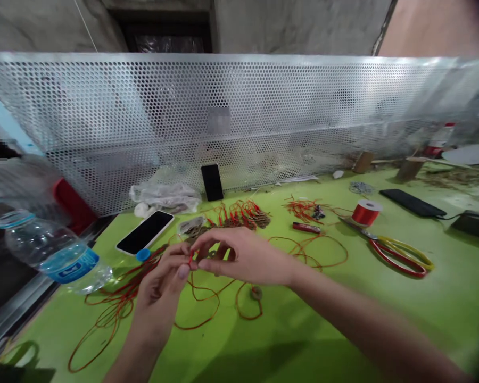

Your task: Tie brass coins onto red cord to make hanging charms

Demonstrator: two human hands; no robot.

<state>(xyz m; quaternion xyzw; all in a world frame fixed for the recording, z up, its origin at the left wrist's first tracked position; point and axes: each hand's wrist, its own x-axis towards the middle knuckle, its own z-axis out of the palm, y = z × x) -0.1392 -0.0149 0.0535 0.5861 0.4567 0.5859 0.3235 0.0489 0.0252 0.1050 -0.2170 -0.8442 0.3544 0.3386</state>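
Grip: red cord end is pinched btwn L hand and R hand fingertips, both clenched on it, held just above green tabletop. Rest of cord is looped on tabletop under hands. White phone seen just beyond L hand; scissors and red spool well to R of hands; water bottle lying L of phone.

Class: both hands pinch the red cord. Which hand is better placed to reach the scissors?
Probably the right hand: the scissors lie on its side of the table; the left hand is farther away.
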